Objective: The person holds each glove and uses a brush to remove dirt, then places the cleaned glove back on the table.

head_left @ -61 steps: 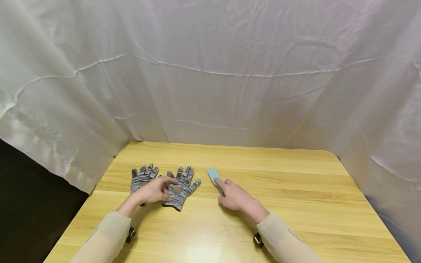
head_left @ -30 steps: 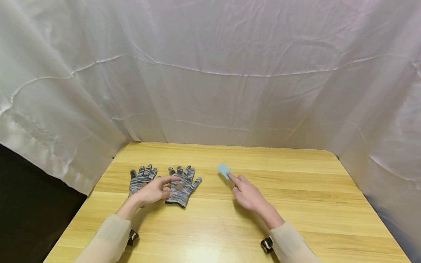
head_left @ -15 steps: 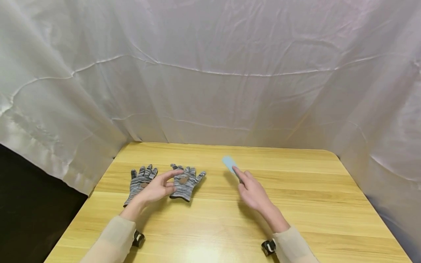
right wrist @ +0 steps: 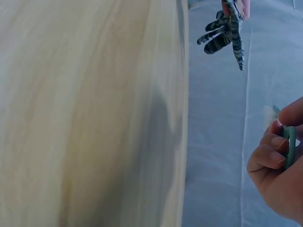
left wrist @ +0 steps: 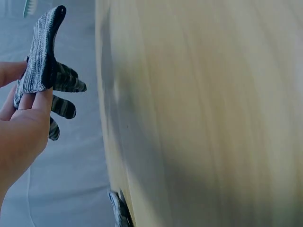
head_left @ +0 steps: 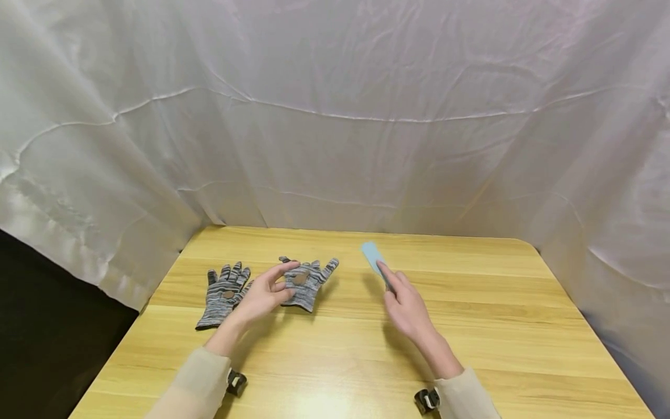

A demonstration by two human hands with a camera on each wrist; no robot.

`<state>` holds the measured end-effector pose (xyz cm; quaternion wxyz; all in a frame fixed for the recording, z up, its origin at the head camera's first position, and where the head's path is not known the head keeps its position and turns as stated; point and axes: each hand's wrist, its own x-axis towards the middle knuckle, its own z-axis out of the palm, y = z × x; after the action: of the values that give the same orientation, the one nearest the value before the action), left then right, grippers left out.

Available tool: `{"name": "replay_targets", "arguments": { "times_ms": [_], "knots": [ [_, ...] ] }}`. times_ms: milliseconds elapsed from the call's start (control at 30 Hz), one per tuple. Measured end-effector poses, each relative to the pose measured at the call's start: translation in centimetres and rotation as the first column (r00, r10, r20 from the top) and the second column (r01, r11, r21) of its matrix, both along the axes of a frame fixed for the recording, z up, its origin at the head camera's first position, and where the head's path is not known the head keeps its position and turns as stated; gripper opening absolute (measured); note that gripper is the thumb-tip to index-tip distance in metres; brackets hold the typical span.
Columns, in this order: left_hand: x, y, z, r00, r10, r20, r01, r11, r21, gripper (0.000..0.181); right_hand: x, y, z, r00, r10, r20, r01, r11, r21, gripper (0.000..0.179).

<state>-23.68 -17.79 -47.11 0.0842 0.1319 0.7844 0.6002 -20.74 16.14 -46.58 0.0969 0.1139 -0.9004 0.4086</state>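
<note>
My left hand (head_left: pixel 262 295) pinches a grey-and-black striped knit glove (head_left: pixel 310 286) with a brown patch, between thumb and fingers. In the left wrist view the glove (left wrist: pixel 39 52) hangs above the table, its cuff toward the camera and its fingers drooping. My right hand (head_left: pixel 408 304) grips a light blue brush (head_left: pixel 372 254), index finger stretched along its back. White bristles show on the brush (left wrist: pixel 30 6) at the top corner of the left wrist view. Curled fingers wrap its handle (right wrist: pixel 289 147) in the right wrist view.
A second striped glove (head_left: pixel 216 305) lies flat on the wooden table (head_left: pixel 471 337), left of my left hand. Pale curtains (head_left: pixel 335 145) hang behind the table and along both sides. A dark area (head_left: pixel 52 314) shows past the left edge.
My left hand has lifted the glove off the table, moving it right and away from me; its fingers now droop. My right hand has carried the brush right and farther away.
</note>
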Motion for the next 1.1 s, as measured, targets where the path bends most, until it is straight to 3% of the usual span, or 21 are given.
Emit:
{"name": "replay_targets", "arguments": {
  "times_ms": [367, 633, 900, 1100],
  "knots": [
    [-0.3, 4.1, 0.2, 0.998, 0.033, -0.058, -0.023, 0.986, 0.168, 0.064, -0.3, 0.7, 0.5, 0.994, -0.024, -0.105, 0.012, 0.993, -0.117, 0.068],
    [-0.4, 7.1, -0.1, 0.995, 0.068, -0.079, -0.051, 0.976, 0.211, 0.062, 0.0, 0.6, 0.7, 0.985, -0.033, -0.168, 0.012, 0.992, -0.128, 0.066],
    [-0.6, 9.5, -0.1, 0.996, 0.068, -0.064, -0.048, 0.962, 0.27, 0.065, 0.2, 0.1, 0.7, 0.937, -0.003, -0.35, -0.027, 0.996, -0.08, 0.055],
    [-0.9, 11.1, 0.3, 0.995, 0.082, -0.055, -0.06, 0.948, 0.314, 0.065, 0.7, -0.3, 0.6, 0.934, 0.039, -0.356, -0.068, 0.995, -0.069, 0.054]
  ]
}}
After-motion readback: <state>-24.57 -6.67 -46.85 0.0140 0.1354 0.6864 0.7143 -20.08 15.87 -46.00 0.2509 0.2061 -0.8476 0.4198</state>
